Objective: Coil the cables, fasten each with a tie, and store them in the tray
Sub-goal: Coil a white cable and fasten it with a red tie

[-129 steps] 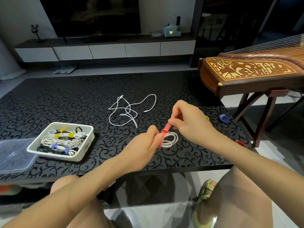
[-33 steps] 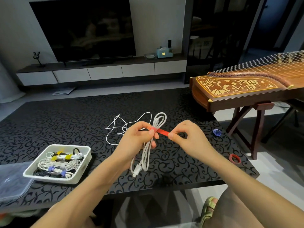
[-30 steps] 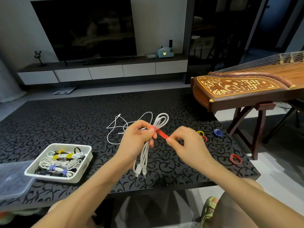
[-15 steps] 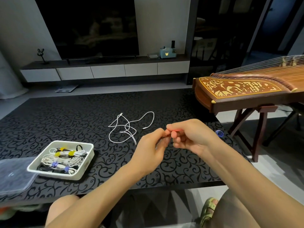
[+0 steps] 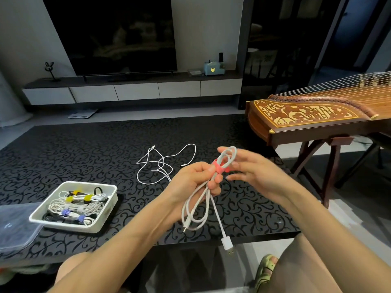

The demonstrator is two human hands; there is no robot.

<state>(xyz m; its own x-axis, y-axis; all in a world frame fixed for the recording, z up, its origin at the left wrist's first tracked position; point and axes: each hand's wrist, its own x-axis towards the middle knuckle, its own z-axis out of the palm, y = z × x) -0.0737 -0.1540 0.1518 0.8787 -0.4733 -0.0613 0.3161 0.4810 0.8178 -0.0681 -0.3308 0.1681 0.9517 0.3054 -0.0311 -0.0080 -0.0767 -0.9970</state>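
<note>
Two hands are up over the counter (image 5: 63,155): the left hand (image 5: 190,181) grips the coiled white cable (image 5: 225,158) at its red tie (image 5: 219,167), and the right hand (image 5: 256,176) is beside it, fingers spread, holding nothing. The cable hangs up and down, and the tray (image 5: 106,210) sits to the left, nearer the left hand. A moment ago the hands were bunched together, hiding the cable.

Your cable (image 5: 224,158) looks smooth plastic; tray (image 5: 69,226) at 8 o'clock smooth plastic; table (image 5: 84,149) glossy; zither (image 5: 306,115) at 2 o'clock lacquered wood.
</note>
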